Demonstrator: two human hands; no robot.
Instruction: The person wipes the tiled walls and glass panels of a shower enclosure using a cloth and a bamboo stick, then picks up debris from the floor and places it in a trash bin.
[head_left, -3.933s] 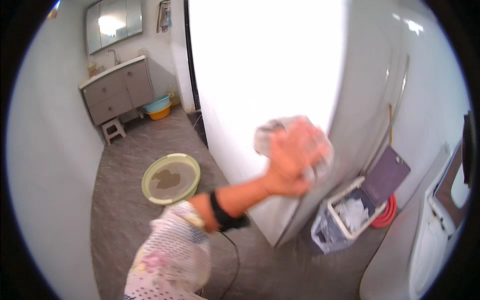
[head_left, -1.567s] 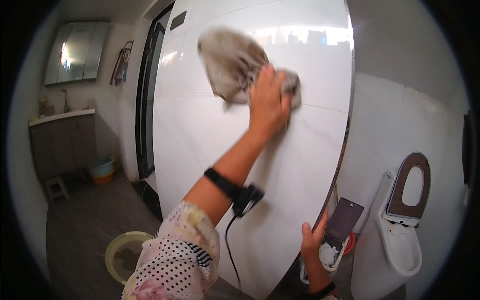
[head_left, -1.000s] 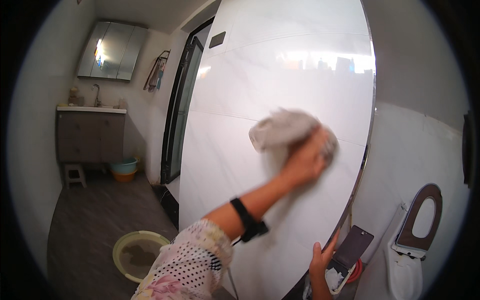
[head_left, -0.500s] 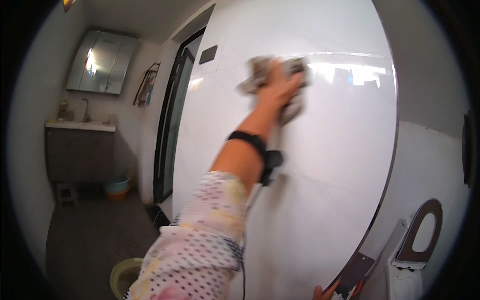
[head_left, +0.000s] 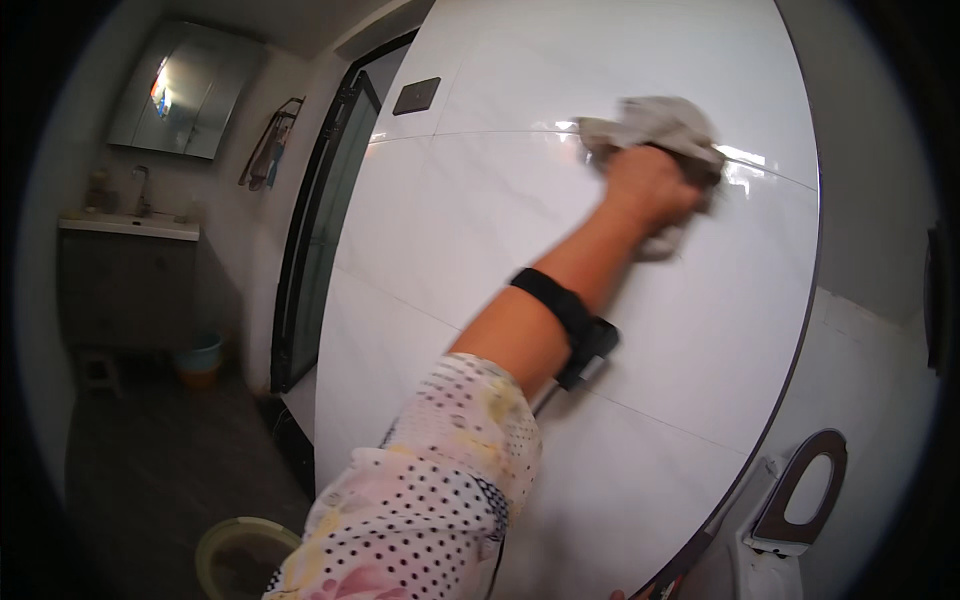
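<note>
My left hand (head_left: pixel 650 188) presses a crumpled beige-grey cloth (head_left: pixel 668 120) against the upper part of a glossy white tiled wall (head_left: pixel 480 220). Its fingers are bent over the cloth and somewhat blurred by motion; cloth sticks out on all sides of the hand. A black strap (head_left: pixel 548 293) with a small dark box goes round the forearm, above a dotted, flowered sleeve. Only a sliver of my right hand (head_left: pixel 617 595) shows at the lower edge, near the wall's bottom right; its fingers are mostly hidden.
A dark switch plate (head_left: pixel 416 96) sits left of the cloth, beside a black-framed door (head_left: pixel 310 260). Lower right stands a toilet with its brown seat (head_left: pixel 775 530) raised. A pale green basin (head_left: pixel 207 545) is on the floor at lower left. A washbasin cabinet (head_left: pixel 125 285) stands behind.
My left hand has swept the cloth to the right along the wall. The view has shifted, so the basin and door lie further left; less of my right hand shows.
</note>
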